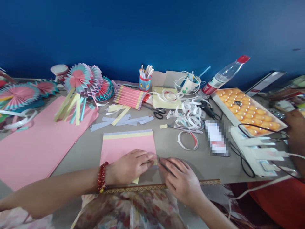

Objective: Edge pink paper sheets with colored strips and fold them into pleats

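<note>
A pink paper sheet (128, 148) with yellow and lilac strips along its far edge lies in front of me. My left hand (132, 165), wearing a red bead bracelet, rests over its near part, fingers bent together and pressed onto it. At the sheet's right edge is my right hand (181, 176), its fingers stretched and a little apart, tips touching or almost touching the paper. Both palms face down, and the thumbs are mostly hidden. A bit of yellow paper (136, 180) pokes out below my left hand. Behind the sheet lie lilac paper strips (124, 120) and black-handled scissors (159, 113).
Large pink sheets (35, 136) and pleated paper rosettes (78, 78) occupy the left. Further back stand a pen cup (145, 83) and a tilted bottle (222, 78). Tape rings (187, 140), curled white strips (190, 114), a power strip (252, 152) and cables lie right, beside another person's arm (295, 133).
</note>
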`<state>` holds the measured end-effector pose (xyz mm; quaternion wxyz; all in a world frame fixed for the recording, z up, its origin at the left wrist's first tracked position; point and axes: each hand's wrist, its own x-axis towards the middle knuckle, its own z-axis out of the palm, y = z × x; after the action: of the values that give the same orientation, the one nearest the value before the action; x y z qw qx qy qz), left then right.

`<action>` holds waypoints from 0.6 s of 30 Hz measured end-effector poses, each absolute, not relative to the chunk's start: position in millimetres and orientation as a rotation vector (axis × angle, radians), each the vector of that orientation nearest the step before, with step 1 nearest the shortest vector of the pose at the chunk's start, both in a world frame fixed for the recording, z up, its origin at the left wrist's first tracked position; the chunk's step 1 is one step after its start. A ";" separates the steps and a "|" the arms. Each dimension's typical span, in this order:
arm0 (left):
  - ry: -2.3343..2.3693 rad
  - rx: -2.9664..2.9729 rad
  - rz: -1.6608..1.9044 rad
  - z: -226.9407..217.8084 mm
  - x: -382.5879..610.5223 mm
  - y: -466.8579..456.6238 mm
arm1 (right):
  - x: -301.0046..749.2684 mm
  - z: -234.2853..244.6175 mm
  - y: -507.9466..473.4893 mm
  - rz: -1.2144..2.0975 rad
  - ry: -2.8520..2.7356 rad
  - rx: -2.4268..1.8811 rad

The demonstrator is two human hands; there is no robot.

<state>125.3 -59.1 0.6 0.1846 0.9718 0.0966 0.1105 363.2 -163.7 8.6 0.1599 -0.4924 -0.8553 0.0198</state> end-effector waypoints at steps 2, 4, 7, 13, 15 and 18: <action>0.268 2.737 0.291 1.0 125.4 -59.0 | 364.5 12.0 -161.3 0.082 -2.449 -1.388; 0.265 2.730 0.300 1.3 125.5 -58.9 | 363.1 13.8 -158.5 0.088 -2.443 -1.413; 0.269 2.734 0.321 0.9 125.4 -59.2 | 357.5 12.2 -156.6 0.058 -2.419 -1.525; 0.262 2.733 0.264 -1.1 124.4 -59.5 | 352.6 6.6 -160.0 0.101 -2.368 -1.585; 0.273 2.696 0.281 1.2 124.4 -59.3 | 352.8 7.7 -159.8 0.119 -2.346 -1.599; 0.355 2.579 0.314 8.7 124.0 -59.0 | 352.2 11.4 -156.8 0.213 -2.319 -1.619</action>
<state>124.0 -59.0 8.7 0.2568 0.9505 0.1309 0.1156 352.2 -156.8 11.4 0.1521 -0.5641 -0.8082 0.0742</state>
